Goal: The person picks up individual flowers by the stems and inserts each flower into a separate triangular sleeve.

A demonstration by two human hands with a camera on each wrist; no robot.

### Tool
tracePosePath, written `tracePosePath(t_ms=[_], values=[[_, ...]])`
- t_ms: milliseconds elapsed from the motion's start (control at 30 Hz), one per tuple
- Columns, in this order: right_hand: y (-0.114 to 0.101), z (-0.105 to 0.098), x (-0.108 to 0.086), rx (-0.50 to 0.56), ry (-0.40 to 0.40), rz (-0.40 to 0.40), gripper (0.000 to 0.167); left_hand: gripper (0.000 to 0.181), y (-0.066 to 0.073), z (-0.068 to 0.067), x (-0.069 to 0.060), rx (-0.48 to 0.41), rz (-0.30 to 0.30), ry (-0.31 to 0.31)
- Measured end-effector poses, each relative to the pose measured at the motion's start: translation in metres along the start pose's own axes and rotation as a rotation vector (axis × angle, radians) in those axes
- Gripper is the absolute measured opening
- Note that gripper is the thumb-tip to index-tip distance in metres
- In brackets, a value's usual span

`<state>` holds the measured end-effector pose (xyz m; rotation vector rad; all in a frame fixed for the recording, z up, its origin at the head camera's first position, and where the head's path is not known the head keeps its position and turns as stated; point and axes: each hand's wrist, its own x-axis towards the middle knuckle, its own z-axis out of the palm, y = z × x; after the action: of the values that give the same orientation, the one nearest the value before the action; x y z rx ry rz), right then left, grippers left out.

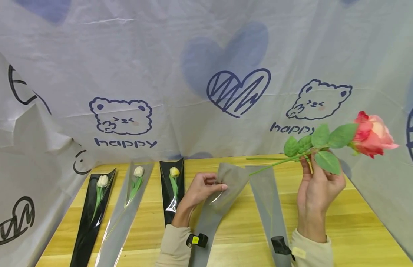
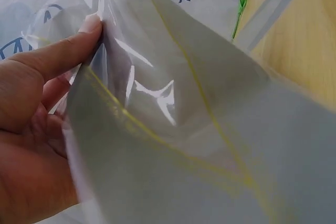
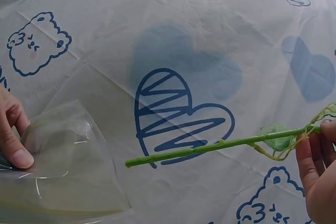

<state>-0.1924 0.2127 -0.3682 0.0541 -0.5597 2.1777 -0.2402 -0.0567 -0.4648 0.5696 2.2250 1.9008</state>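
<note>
My left hand (image 1: 201,189) pinches the upper edge of a grey flower sleeve (image 1: 206,226) with a clear front, its mouth tilted up to the right. In the left wrist view the thumb presses on the clear film (image 2: 152,98), which bulges away from the grey back. My right hand (image 1: 316,193) pinches the leafy stem of a pink-red artificial rose (image 1: 373,135), held almost level with the bloom to the right. The bare green stem end (image 3: 131,163) points left, just apart from the sleeve's mouth in the right wrist view.
To the left lie a black sleeve (image 1: 83,230) and a grey one (image 1: 116,230) with white tulips, and another black sleeve (image 1: 167,189) with a yellow tulip. Another grey sleeve (image 1: 264,189) and a green stem (image 1: 260,159) lie on the wooden table (image 1: 360,230). A printed cloth (image 1: 173,74) hangs behind.
</note>
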Motion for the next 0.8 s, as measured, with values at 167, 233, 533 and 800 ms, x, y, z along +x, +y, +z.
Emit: tracePosePath(t_ms=[167,233,533,800], values=[[-0.001,0.000,-0.001,0.012,0.017,-0.006,0.039,0.017,0.002,0.001,0.000,-0.021,-0.012,-0.037],[0.000,0.000,-0.001,0.007,0.018,-0.004,0.040,0.017,0.003,0.001,0.000,-0.039,-0.020,-0.048],[0.005,0.001,-0.006,-0.006,-0.064,0.064,0.028,0.021,0.008,0.003,0.000,-0.070,-0.026,-0.068],[0.016,0.003,-0.015,-0.056,-0.214,0.116,0.023,0.023,0.010,0.005,0.000,-0.083,-0.006,-0.105]])
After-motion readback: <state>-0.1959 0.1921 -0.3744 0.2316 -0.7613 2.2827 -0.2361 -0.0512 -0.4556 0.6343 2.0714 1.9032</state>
